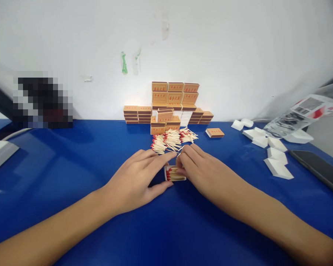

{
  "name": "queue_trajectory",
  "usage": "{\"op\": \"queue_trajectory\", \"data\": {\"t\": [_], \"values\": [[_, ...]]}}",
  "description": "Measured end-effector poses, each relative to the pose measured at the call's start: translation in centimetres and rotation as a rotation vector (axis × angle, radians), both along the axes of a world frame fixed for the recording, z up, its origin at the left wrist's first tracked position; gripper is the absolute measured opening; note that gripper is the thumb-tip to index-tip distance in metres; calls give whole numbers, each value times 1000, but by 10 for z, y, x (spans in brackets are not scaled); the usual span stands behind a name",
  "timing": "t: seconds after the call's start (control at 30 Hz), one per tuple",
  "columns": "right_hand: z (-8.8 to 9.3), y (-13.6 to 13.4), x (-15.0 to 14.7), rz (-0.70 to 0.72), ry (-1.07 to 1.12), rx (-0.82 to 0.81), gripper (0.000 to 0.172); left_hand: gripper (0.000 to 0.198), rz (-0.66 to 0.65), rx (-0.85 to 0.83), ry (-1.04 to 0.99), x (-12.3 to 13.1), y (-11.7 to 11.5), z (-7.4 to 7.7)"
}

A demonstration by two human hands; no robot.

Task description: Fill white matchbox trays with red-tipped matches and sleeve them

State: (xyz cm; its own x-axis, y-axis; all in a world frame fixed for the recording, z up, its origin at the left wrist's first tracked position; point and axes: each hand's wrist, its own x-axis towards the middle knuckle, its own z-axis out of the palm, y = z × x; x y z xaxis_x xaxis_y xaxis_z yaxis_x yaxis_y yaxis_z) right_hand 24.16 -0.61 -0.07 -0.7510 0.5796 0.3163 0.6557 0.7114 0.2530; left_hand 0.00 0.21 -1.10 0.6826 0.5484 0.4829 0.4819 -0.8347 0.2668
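A small white matchbox tray (175,180) lies on the blue table between my hands, with red-tipped matchsticks (172,173) in it. My left hand (138,179) holds the tray from the left, its thumb at the near edge and its index finger reaching past the far side. Over the tray's right end, my right hand (195,164) is closed, fingertips pinched on matchsticks; how many is hidden. Just beyond my fingers is a loose pile of matchsticks (172,139), in several bunches, most red heads to the left.
Behind the pile, stacked matchboxes (174,98) stand against the wall. A single matchbox (215,132) lies to their right. Farther right are white empty trays (277,168), a clear plastic bag (288,114) and a dark phone (319,168). A white device (1,155) sits at far left.
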Motion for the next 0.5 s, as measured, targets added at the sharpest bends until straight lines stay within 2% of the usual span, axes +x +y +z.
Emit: {"op": "queue_trajectory", "data": {"t": [0.13,0.33,0.5], "values": [[-1,0,-1,7,-3,17,25,58,0,-9,3,0,1,0],[13,8,15,-10,229,-234,17,53,17,-68,-56,0,3,0],[17,15,28,-96,307,-201,18,44,11,-69,-66,-1,4,0]]}}
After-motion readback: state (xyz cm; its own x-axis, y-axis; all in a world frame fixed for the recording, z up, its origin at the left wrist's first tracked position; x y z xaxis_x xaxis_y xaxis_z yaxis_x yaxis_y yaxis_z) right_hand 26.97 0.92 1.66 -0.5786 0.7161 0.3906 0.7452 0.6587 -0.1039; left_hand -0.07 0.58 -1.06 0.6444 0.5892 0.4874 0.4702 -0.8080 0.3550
